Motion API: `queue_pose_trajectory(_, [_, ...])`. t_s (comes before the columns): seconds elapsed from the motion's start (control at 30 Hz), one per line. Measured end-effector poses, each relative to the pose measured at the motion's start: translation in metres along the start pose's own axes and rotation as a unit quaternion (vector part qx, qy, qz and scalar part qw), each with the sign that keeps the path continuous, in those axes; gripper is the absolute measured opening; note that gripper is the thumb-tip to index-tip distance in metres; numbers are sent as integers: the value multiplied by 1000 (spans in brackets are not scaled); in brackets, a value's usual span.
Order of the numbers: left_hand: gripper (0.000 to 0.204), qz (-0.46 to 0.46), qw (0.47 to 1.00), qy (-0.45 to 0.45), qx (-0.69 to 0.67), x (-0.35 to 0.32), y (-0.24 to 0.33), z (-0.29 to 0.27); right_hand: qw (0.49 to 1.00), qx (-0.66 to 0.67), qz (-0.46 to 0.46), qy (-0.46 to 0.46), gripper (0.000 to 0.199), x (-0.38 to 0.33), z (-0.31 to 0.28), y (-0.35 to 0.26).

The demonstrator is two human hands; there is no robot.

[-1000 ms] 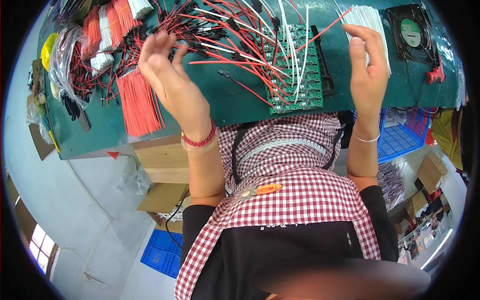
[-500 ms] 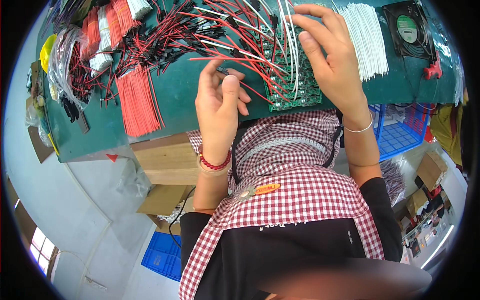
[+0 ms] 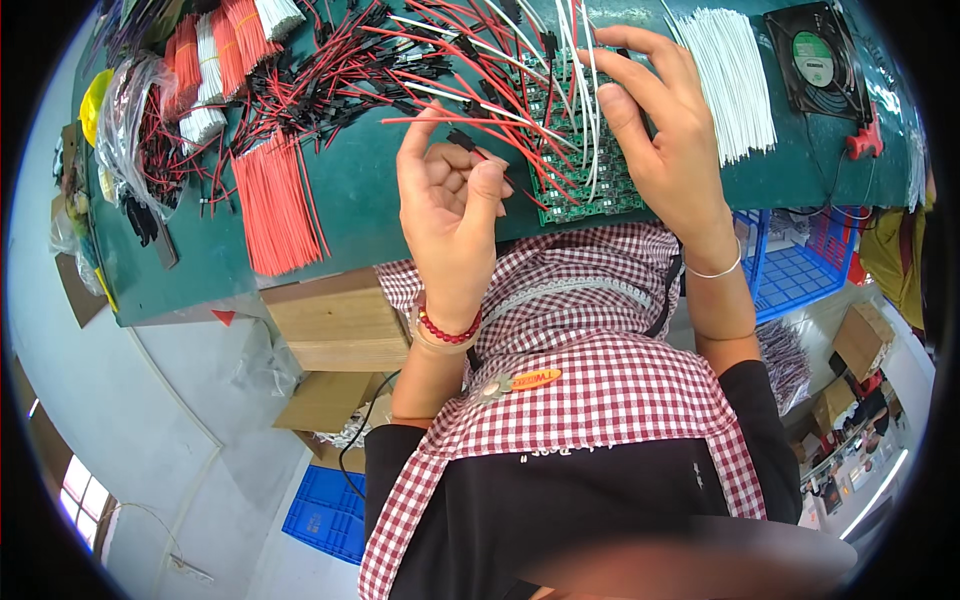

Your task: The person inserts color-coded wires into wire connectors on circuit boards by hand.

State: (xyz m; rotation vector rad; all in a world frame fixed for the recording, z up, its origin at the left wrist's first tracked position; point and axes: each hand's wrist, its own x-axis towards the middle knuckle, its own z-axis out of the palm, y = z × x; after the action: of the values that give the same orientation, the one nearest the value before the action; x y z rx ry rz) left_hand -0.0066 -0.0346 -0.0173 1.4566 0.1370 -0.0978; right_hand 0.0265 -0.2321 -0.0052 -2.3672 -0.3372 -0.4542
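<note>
My left hand (image 3: 448,215) is curled, palm up, in front of the circuit boards. Its thumb and fingers close on a wire with a black connector (image 3: 462,140), and the index finger is raised. A panel of green circuit boards (image 3: 610,200) lies at the table's near edge, with red wires (image 3: 505,125) and white wires (image 3: 593,150) lying across it. My right hand (image 3: 665,135) is over the panel's right side. Its fingers are apart, the tips beside the upright white wires. Whether they touch the wires I cannot tell.
On the green table (image 3: 350,215) lie a heap of red-black wires (image 3: 310,80), a red wire bundle (image 3: 275,205) and a white one (image 3: 735,85). A black fan (image 3: 818,60) and a red tool (image 3: 866,137) are at right. Below stands a blue crate (image 3: 800,275).
My left hand has shifted slightly right and turned, and the black connector now stands out clear of the fingers. My right hand has moved slightly down, nearer to me.
</note>
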Motion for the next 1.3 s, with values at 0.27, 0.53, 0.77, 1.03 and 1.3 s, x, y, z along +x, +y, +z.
queue_pose_trajectory(0.27, [41, -12, 998, 12, -54, -4, 0, 7, 1000, 10, 11, 0, 20, -5, 2, -5])
queue_pose_trajectory(0.53, [26, -9, 1000, 0, -20, -8, -4, 7, 998, 32, 46, 13, 23, -24, 6, -8])
queue_pose_trajectory(0.77, [16, 31, 999, -15, -5, -13, -3, 8, 997, 38, 57, 48, 32, -37, 16, -12])
queue_pose_trajectory(1.03, [18, 172, 975, -37, 132, -25, -4, 5, 997, 16, 37, 69, 43, -41, 22, -11])
queue_pose_trajectory(1.3, [26, 243, 942, -102, 207, -36, 2, 1, 997, -2, 32, 72, 47, -40, 24, -12])
